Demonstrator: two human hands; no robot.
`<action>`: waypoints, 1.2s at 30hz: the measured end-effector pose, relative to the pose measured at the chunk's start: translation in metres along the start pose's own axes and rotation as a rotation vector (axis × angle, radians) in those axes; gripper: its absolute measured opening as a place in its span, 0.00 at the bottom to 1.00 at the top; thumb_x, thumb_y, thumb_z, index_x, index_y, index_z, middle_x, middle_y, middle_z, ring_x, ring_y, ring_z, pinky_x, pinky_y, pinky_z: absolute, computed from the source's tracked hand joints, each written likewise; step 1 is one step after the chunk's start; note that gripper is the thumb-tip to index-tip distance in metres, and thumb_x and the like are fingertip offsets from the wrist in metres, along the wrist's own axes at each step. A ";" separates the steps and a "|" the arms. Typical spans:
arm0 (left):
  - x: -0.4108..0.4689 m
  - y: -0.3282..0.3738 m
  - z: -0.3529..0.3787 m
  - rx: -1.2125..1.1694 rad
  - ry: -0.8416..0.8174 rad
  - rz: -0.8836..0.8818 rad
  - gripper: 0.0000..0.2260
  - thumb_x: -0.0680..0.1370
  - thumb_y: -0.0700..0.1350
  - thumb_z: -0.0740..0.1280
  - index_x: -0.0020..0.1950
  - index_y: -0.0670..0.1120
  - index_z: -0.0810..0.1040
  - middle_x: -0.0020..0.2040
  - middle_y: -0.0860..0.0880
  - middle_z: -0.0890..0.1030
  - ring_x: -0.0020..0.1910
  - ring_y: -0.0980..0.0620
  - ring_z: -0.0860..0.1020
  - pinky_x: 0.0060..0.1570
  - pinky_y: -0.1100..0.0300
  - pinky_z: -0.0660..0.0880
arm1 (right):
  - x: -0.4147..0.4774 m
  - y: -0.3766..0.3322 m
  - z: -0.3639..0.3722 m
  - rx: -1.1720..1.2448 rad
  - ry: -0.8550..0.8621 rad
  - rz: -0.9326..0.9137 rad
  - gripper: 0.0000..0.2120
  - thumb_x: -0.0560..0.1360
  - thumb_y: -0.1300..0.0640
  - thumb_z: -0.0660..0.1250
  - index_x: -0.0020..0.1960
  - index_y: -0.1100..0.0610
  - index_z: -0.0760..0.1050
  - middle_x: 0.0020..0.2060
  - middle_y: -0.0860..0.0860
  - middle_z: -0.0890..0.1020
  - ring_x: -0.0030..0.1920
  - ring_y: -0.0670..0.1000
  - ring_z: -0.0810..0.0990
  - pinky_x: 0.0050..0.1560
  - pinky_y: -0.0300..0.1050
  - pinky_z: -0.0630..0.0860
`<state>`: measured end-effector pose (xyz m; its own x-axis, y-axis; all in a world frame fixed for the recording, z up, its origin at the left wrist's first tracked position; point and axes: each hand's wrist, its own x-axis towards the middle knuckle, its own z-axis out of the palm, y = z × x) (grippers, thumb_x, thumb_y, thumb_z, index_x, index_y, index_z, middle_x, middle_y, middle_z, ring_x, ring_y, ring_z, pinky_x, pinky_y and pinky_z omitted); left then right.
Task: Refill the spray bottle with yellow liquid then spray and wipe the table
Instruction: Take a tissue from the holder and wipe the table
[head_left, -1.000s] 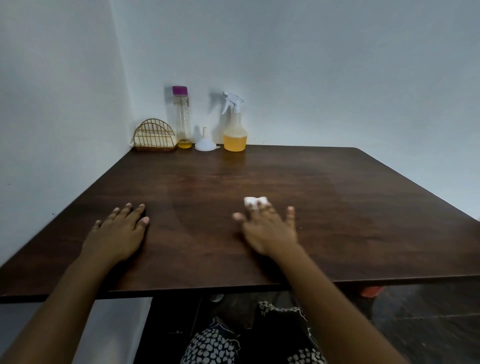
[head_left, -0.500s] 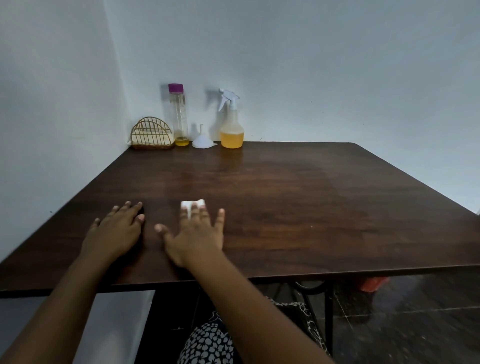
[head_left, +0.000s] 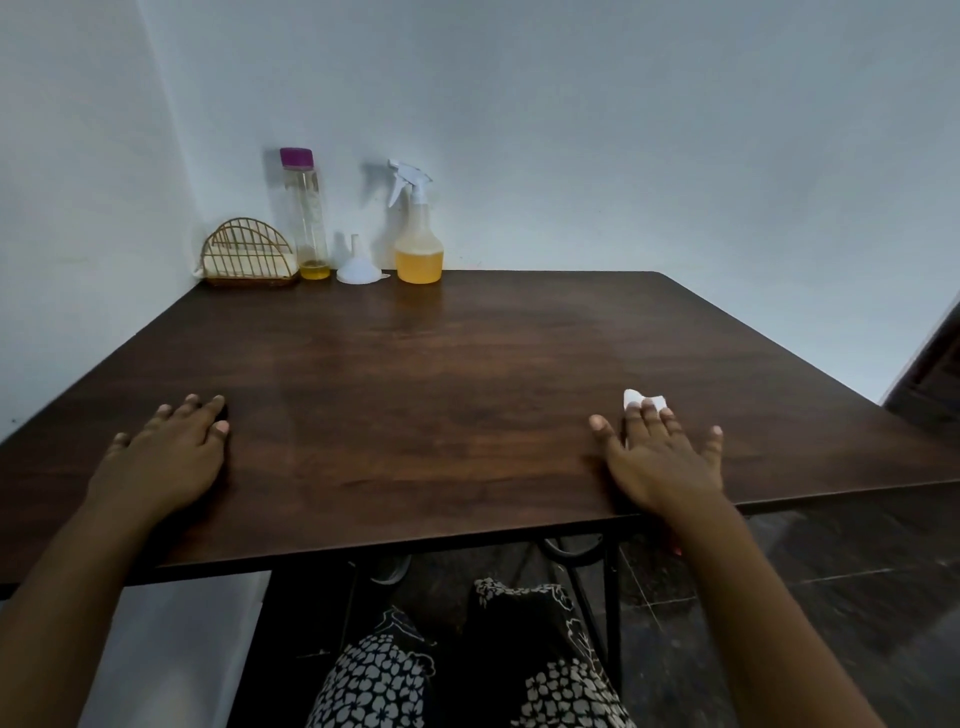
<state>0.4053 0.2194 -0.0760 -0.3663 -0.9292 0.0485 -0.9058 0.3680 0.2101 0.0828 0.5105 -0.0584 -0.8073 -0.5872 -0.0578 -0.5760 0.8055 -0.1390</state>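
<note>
Dark wood fills the view: the table (head_left: 467, 389) is set into a corner of pale walls. At its far edge, against the back wall, the spray bottle (head_left: 418, 244) stands upright, closed by its trigger head and roughly a third filled with yellow liquid. Just left of the spray bottle a white funnel (head_left: 358, 267) is set mouth-down. Further left stands a tall clear bottle (head_left: 306, 218) with a purple cap and only a little yellow liquid in it, then a wire holder (head_left: 249, 254).

Well in front of the spray bottle and to its right, a small white wad (head_left: 644, 402) is pressed under the straight, spread fingers of the right hand (head_left: 662, 457); nothing is gripped. In front and to the left of the spray bottle, the left hand (head_left: 166, 457) is laid flat on the wood, holding nothing.

Wiping is judged to be under way. Because the wad is small and merely pressed, it could be slid out from under the fingers, or streaks could be left. If strokes are carried toward the spray bottle, it or the funnel could be knocked over.
</note>
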 end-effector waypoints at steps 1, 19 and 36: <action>0.000 0.001 0.001 0.002 -0.001 -0.005 0.22 0.82 0.54 0.47 0.77 0.55 0.54 0.78 0.52 0.52 0.77 0.49 0.51 0.72 0.43 0.49 | -0.003 -0.011 0.002 -0.002 0.011 -0.015 0.38 0.74 0.31 0.34 0.77 0.52 0.41 0.77 0.48 0.44 0.76 0.48 0.41 0.70 0.61 0.33; -0.002 0.001 0.004 0.017 0.011 -0.009 0.23 0.82 0.56 0.48 0.77 0.55 0.54 0.78 0.53 0.52 0.77 0.50 0.52 0.72 0.43 0.50 | -0.017 -0.015 0.007 0.045 0.043 -0.151 0.35 0.75 0.32 0.37 0.77 0.48 0.41 0.77 0.45 0.45 0.76 0.45 0.41 0.70 0.63 0.34; -0.001 -0.019 -0.020 -0.060 0.026 0.127 0.19 0.82 0.49 0.56 0.74 0.56 0.63 0.76 0.52 0.60 0.75 0.50 0.59 0.71 0.51 0.59 | -0.087 -0.260 0.044 0.070 -0.120 -0.736 0.39 0.75 0.32 0.38 0.77 0.57 0.40 0.77 0.52 0.43 0.75 0.49 0.35 0.65 0.57 0.23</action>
<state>0.4275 0.2126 -0.0605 -0.4713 -0.8759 0.1035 -0.8376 0.4812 0.2587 0.3083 0.3483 -0.0603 -0.1944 -0.9804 -0.0321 -0.9492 0.1963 -0.2460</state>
